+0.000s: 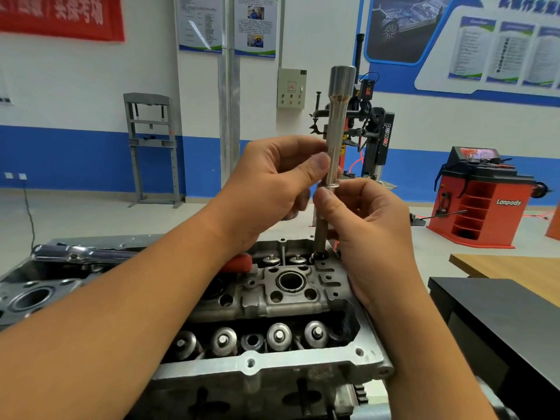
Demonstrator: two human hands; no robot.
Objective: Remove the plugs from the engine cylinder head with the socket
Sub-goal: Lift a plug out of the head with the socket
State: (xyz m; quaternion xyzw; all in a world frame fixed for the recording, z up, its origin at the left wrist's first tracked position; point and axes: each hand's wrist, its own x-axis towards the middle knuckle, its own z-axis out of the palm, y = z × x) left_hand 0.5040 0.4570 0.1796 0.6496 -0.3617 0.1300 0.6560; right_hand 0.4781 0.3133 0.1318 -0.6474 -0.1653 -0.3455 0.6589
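A long silver socket [337,122] stands upright in front of me, its wide end on top. My left hand [272,183] pinches its shaft between thumb and fingers. Just below, my right hand [360,225] grips a dark shaft [320,234] that joins the socket's lower end and reaches down to the far right part of the grey engine cylinder head [291,301]. The dark shaft's tip sits on a plug hole there; the plug itself is hidden. A row of round valve caps [278,334] lines the head's near side.
A chrome tool [81,253] with a red grip [239,262] lies on the head's far left, under my left forearm. A black box [497,304] and a wooden table [515,268] stand to the right. Red workshop machines [481,201] stand behind.
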